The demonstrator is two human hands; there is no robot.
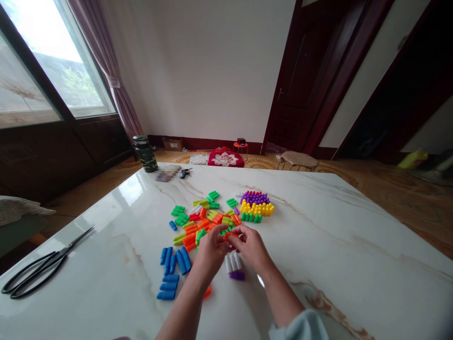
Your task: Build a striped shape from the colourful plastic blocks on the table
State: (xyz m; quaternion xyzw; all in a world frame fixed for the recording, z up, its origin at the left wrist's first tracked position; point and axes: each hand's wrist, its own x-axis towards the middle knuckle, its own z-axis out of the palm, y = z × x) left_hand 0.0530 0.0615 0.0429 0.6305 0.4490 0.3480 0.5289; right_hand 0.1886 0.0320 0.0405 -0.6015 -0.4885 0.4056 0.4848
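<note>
My left hand (211, 249) and my right hand (252, 247) meet over the white marble table (354, 245), fingers pinched together on an orange plastic block (230, 234). Right in front of them lies a loose pile of orange and green blocks (205, 221). A joined slab of purple, yellow and green blocks (256, 206) sits just beyond the pile. Several blue blocks (172, 269) lie to the left of my left wrist. A small white and purple block cluster (234, 265) rests under my hands.
Black scissors (42, 269) lie near the table's left edge. A dark camouflage bottle (145, 153), a blurred small object (166, 173) and keys (184, 173) sit at the far edge. Beyond are a red cushion (225, 158), a small stool (299, 160) and a dark door (311, 71).
</note>
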